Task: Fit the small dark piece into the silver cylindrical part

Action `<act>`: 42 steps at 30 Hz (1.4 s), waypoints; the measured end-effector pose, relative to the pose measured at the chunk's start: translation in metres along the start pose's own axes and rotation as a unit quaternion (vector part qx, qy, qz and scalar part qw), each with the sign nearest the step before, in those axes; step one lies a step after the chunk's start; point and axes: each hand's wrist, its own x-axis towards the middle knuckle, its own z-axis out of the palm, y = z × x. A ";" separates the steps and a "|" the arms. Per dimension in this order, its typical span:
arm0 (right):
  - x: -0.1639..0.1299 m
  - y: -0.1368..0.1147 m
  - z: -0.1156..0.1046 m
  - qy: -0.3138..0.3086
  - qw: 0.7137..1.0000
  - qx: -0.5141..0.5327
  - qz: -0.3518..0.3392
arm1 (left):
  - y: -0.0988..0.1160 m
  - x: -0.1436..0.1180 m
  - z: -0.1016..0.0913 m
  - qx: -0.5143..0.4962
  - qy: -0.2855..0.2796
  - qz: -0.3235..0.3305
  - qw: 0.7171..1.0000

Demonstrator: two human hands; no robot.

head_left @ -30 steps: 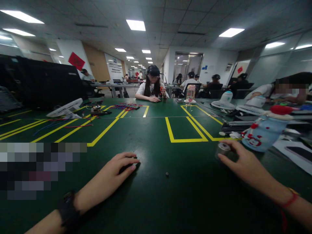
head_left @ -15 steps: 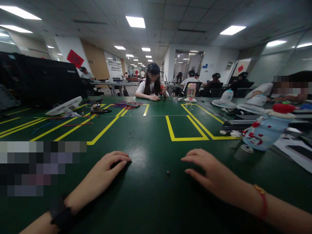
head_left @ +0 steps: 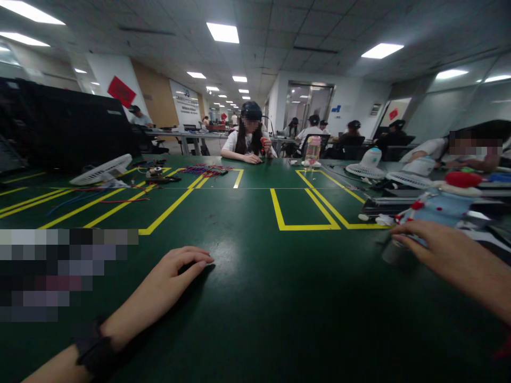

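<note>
At the left of the green worktop (head_left: 259,303), towards its far corner, we see a white fan (head_left: 101,170) lying tilted near some loose wires (head_left: 123,201), and farther right a wire bundle (head_left: 205,170) near the far edge. Nearer the front edge, our left hand (head_left: 171,279) rests with fingers bent and thumb close to the index finger, a narrow grip; we cannot tell whether anything is pinched there. Well apart, towards the right edge, the small grey cup (head_left: 393,254) stands just left of a blue bottle (head_left: 445,207). Our right hand (head_left: 447,252) reaches over the cup, fingertips at its top; we cannot tell whether they grasp it or hold something small. We judge the action at the cup unfinished; what is inside, and how much remains, is hidden.
</note>
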 end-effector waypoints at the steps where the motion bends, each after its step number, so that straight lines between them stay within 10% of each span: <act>1: -0.002 0.014 -0.001 -0.015 1.000 -0.015 0.023 | 0.000 0.000 0.000 -0.002 -0.001 0.001 1.000; 25: -0.001 0.022 -0.006 -0.071 0.993 0.015 0.093 | -0.008 -0.002 -0.001 -0.010 -0.015 -0.012 1.000; 33: -0.010 0.038 0.009 -0.156 0.962 0.187 0.120 | -0.004 -0.002 0.000 -0.024 -0.012 -0.010 1.000; 37: -0.007 -0.005 0.009 -0.101 0.978 0.157 0.090 | 0.000 -0.001 0.000 -0.014 -0.011 -0.004 1.000; 42: -0.007 -0.113 0.006 -0.078 0.946 0.289 -0.125 | 0.003 -0.002 0.000 -0.006 -0.010 0.001 1.000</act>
